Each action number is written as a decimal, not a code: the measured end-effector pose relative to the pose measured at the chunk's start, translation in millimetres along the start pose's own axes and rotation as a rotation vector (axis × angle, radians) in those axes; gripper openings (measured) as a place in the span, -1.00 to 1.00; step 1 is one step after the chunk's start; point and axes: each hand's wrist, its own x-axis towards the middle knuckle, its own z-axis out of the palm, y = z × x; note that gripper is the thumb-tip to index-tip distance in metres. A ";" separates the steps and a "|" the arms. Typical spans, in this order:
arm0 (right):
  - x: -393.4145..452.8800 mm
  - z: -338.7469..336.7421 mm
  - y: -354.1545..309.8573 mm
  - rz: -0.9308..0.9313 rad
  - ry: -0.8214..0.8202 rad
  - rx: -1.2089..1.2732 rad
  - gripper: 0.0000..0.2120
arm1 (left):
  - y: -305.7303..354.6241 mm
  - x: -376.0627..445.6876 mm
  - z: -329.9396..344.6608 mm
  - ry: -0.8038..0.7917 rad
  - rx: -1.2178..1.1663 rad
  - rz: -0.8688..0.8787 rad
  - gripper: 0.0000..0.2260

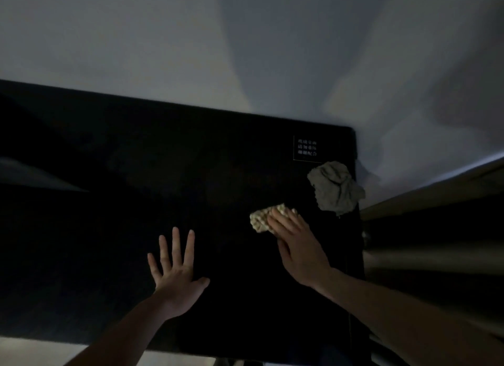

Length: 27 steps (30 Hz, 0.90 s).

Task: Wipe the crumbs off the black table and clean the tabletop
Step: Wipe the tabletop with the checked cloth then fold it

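Observation:
The black table (pixel 136 229) fills the lower middle of the dim view. My right hand (pixel 297 245) lies flat with straight fingers on a pale bumpy cloth (pixel 261 219) near the table's right side, pressing it onto the top. My left hand (pixel 177 273) rests on the tabletop with its fingers spread, holding nothing. No crumbs can be made out on the dark surface.
A crumpled grey rag (pixel 335 188) sits at the table's right edge, partly overhanging it. A small white-framed text label (pixel 306 147) is printed near the far right corner. A pale wall rises behind the table; a wooden ledge (pixel 436 194) runs along the right.

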 end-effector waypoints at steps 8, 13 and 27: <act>-136.8 -12.5 31.5 -0.009 -0.122 -0.060 -0.50 | 4.7 -3.5 -3.6 -0.024 0.019 -0.028 -0.01; -119.4 -27.7 64.8 0.048 -0.089 -0.122 -0.43 | 6.4 -0.6 -7.3 -0.074 0.016 -0.047 -0.03; 22.1 -47.8 30.7 0.152 0.009 0.313 -0.49 | 59.2 20.5 -35.5 0.016 0.012 -0.064 0.00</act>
